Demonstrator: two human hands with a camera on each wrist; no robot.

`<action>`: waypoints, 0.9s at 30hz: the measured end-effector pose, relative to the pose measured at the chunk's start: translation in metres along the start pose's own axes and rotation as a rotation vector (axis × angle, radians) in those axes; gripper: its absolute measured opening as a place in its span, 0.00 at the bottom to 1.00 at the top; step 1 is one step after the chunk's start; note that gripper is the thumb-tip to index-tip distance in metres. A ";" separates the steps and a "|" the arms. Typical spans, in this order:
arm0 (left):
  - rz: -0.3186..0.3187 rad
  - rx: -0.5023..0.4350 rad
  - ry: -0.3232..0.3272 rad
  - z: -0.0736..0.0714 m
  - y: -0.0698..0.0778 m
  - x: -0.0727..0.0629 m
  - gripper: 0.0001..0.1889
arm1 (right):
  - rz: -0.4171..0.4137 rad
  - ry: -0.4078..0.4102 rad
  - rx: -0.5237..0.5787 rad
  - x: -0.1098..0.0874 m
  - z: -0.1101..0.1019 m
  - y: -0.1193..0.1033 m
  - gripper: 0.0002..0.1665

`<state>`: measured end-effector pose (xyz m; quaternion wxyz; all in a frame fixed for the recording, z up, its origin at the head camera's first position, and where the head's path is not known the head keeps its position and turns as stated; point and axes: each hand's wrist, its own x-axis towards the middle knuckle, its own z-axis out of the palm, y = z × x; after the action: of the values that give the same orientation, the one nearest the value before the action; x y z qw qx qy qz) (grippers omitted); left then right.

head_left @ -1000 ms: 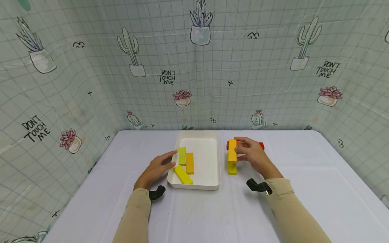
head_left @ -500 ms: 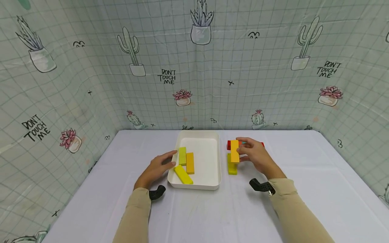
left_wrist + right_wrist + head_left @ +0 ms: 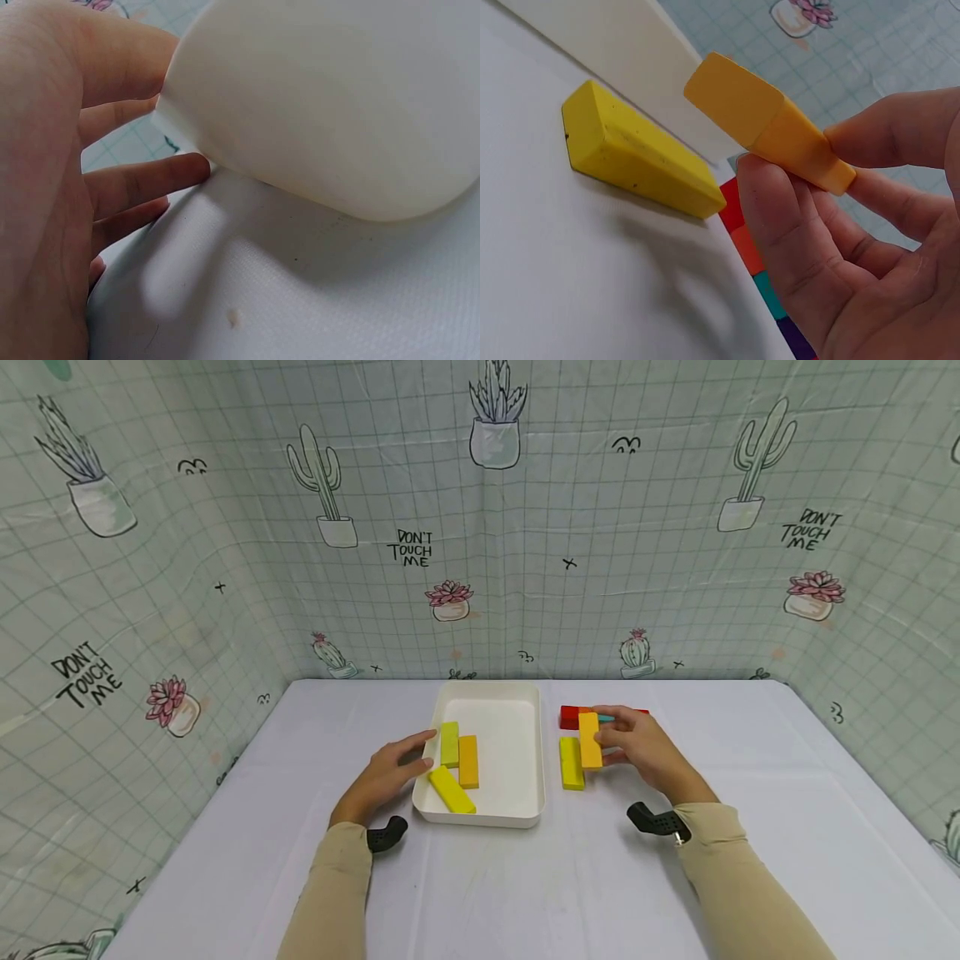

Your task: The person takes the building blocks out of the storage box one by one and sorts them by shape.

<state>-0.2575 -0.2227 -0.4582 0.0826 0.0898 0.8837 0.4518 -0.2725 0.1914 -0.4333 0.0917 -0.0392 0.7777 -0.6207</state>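
Note:
My right hand [image 3: 647, 745] pinches an orange-yellow wooden block [image 3: 589, 741] between thumb and fingers. In the right wrist view the block [image 3: 739, 101] hangs tilted above the table. To its left a yellow block [image 3: 572, 763] lies on the tabletop, its long side beside the tray. My left hand [image 3: 386, 779] touches the left side of the white tray [image 3: 517, 752], fingers spread and fairly straight. The left wrist view has its fingertips against the outer tray wall [image 3: 315, 112]. Inside the tray are a lime block [image 3: 449, 745], an orange block [image 3: 468, 762] and a slanted yellow block [image 3: 452, 791].
Behind my right hand lies a row of coloured blocks, with a red block [image 3: 569, 717] at its left end. The right wrist view also shows a teal block [image 3: 769, 295] and a purple block [image 3: 795, 339] there. A patterned cloth [image 3: 495, 568] hangs behind the white table [image 3: 480, 893].
My right hand has lifted the orange-yellow block off the yellow block below and carried it a little right and towards me. The left hand and tray stay put.

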 end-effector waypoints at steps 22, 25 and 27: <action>0.004 -0.016 -0.010 0.000 -0.002 0.001 0.31 | 0.151 -0.003 -0.135 0.001 0.000 0.014 0.33; -0.001 -0.012 -0.009 0.000 -0.001 0.000 0.31 | 0.147 -0.004 -0.160 0.000 0.002 0.013 0.33; -0.008 -0.009 -0.005 0.000 0.000 0.000 0.31 | 0.142 -0.005 -0.170 0.000 0.002 0.013 0.33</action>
<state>-0.2577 -0.2233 -0.4582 0.0868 0.0870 0.8817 0.4555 -0.2715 0.1920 -0.4463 0.1338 0.0066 0.8280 -0.5445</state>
